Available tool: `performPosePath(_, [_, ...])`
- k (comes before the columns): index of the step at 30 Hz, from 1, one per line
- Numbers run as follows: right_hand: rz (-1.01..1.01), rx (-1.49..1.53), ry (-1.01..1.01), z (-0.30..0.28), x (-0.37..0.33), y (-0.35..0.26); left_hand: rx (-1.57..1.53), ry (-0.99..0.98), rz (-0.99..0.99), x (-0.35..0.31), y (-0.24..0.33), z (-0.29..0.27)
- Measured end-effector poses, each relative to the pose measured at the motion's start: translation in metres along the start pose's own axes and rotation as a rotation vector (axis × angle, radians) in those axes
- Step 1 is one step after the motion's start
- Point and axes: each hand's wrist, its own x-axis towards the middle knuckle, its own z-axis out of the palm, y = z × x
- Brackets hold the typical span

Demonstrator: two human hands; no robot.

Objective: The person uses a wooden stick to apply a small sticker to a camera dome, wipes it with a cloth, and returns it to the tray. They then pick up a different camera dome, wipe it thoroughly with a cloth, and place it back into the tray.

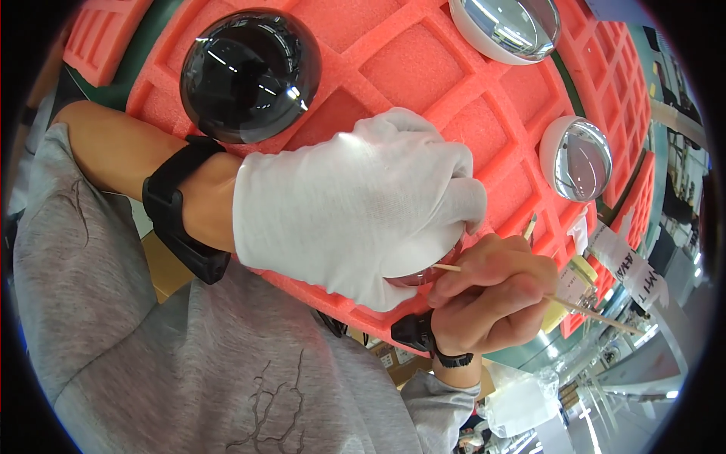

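My left hand (370, 197), in a white cloth glove, is closed over a rounded glassy piece (414, 279). Only its shiny edge shows below the fingers, tinted by the red foam behind. My bare right hand (495, 291) pinches a thin wooden stick (594, 312), whose near end points at the glassy piece. Whether the stick's tip touches it, I cannot tell. Beneath both hands lies a red foam tray (412, 64) with square pockets. A black glossy dome (251, 76) rests on the tray beyond my left wrist.
Two clear domed pieces with white sides, a larger one (514, 26) and a smaller one (578, 160), sit on the foam at the far right. A yellow-lidded container (576, 280) stands past my right hand. More red foam (102, 38) lies at the far left.
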Motion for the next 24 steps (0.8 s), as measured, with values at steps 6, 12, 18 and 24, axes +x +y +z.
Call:
performPosePath(6, [0.003, -0.061, -0.085, -0.005, 0.001, -0.002, -0.018, -0.038, 0.017, 0.001, -0.005, -0.001])
performPosePath(12, [0.096, -0.043, -0.053, -0.006, 0.002, -0.004, -0.023, -0.002, -0.002, 0.001, -0.002, 0.001])
performPosePath(18, [-0.068, -0.148, -0.092, -0.001, -0.001, 0.002, -0.061, -0.017, 0.018, 0.002, -0.008, 0.002])
performPosePath(24, [-0.009, -0.019, -0.018, 0.001, 0.004, 0.000, 0.006, -0.011, -0.004, 0.001, -0.002, -0.007])
